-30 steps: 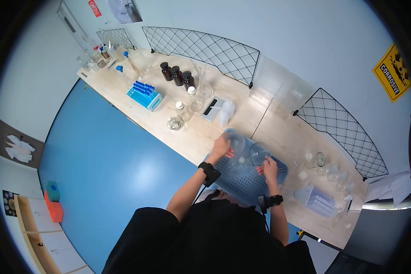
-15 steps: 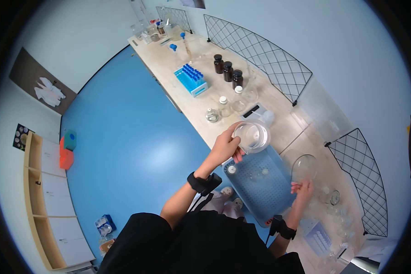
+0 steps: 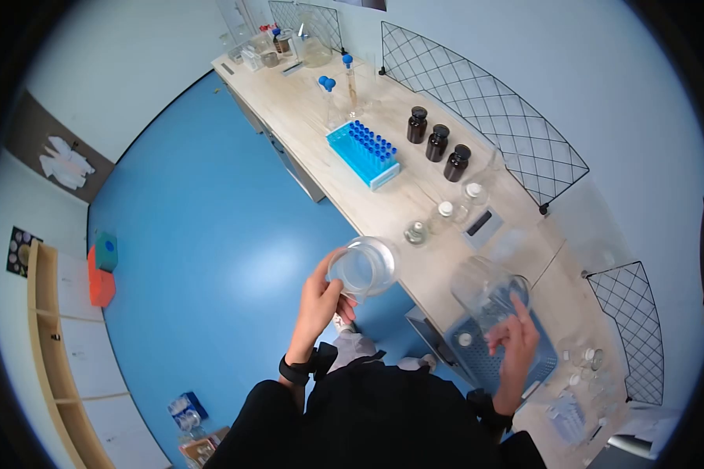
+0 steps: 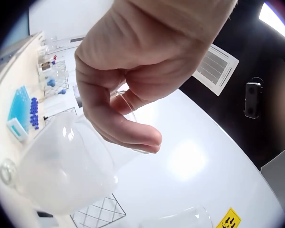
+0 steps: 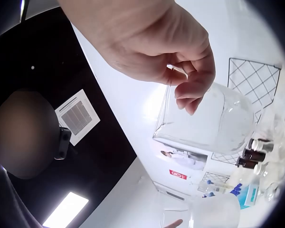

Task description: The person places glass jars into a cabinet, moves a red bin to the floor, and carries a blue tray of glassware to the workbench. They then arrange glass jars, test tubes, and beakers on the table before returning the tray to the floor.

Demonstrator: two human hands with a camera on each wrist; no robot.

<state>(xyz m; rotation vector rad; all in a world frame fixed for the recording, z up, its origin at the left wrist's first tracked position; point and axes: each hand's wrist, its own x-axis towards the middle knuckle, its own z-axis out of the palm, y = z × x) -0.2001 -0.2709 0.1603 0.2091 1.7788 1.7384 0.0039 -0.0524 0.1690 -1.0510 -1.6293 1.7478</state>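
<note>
My left hand (image 3: pixel 321 301) grips a clear glass beaker (image 3: pixel 368 266) at its wall, out over the floor beside the bench edge. The left wrist view shows the fingers curled over the rim, with the beaker's body (image 4: pixel 66 166) hanging toward the bench. My right hand (image 3: pixel 515 344) pinches a second clear glass beaker (image 3: pixel 477 289) by its rim; it overlaps the blue basket (image 3: pixel 485 366) in the head view. Thumb and fingers meet at that beaker's edge (image 5: pixel 194 121) in the right wrist view. A white-capped bottle (image 3: pixel 465 339) stands in the basket.
A blue tube rack (image 3: pixel 364 152), brown bottles (image 3: pixel 438 142), clear bottles with white caps (image 3: pixel 446 209), a small glass jar (image 3: pixel 416 232) and a scale (image 3: pixel 483 227) stand along the bench. More glassware and a pale purple rack (image 3: pixel 565 414) lie at the right.
Both beakers have come up out of the basket. My left hand has carried its beaker left past the bench edge; the right one has tilted. The head view has turned left.
</note>
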